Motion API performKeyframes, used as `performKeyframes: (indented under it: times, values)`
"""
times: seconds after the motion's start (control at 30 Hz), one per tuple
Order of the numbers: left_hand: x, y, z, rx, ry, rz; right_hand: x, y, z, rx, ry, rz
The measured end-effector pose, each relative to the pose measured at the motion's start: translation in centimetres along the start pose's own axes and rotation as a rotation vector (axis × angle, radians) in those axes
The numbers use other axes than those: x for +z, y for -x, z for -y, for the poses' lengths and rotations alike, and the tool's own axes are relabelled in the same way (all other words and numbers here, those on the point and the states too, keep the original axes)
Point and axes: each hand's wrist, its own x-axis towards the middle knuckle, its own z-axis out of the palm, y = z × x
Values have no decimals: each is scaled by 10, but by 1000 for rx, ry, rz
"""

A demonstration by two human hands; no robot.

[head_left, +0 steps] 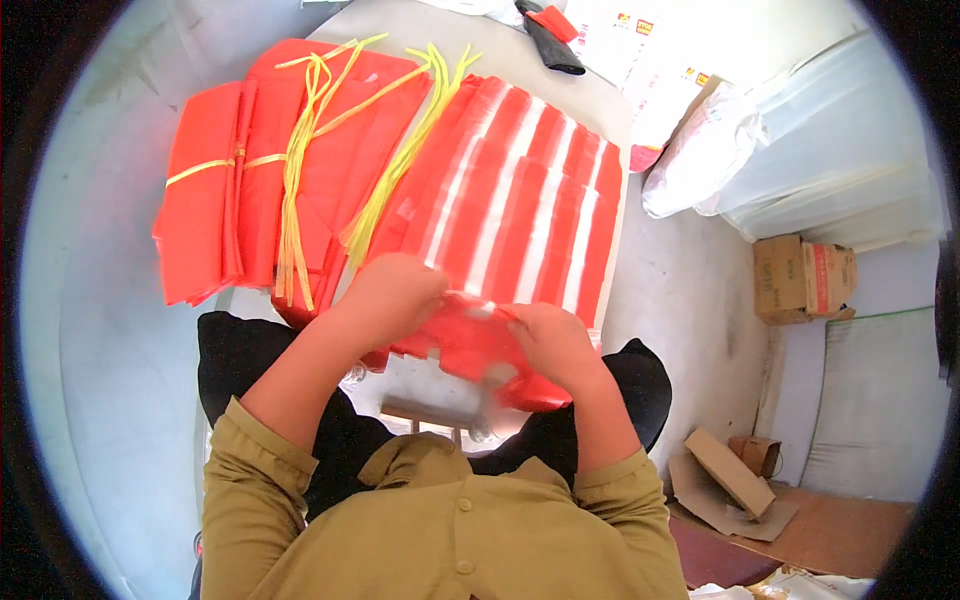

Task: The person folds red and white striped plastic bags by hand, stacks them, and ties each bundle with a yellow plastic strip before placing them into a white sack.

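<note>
My left hand (403,288) and my right hand (548,338) are both closed, pinching the edge of a thin red plastic bag (470,345) between them. The bag hangs toward my lap, and its lower part is smeared by motion. Just beyond my hands lies a layered stack of red plastic bags with white stripes (530,190). To its left, yellow ties (296,190) lie loose across more flat red plastic (355,110). Folded red bundles (200,200) with a narrow yellow band round them sit at the far left.
The stacks rest on a pale table (430,22) in front of my knees. A black and red item (553,42) lies at its far edge. On the right are a white sack (705,150), cardboard boxes (800,278) by the wall and flattened cardboard (725,485) lower down.
</note>
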Motion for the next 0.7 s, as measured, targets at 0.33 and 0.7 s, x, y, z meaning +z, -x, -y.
performKeyframes:
  times: [0.33, 0.7]
  values:
    - [-14, 20, 8, -247, 524, 11, -37, -41, -18, 45, -314, 441]
    - [11, -3, 20, -541, 542, -19, -26, -97, -47, 38, -290, 510]
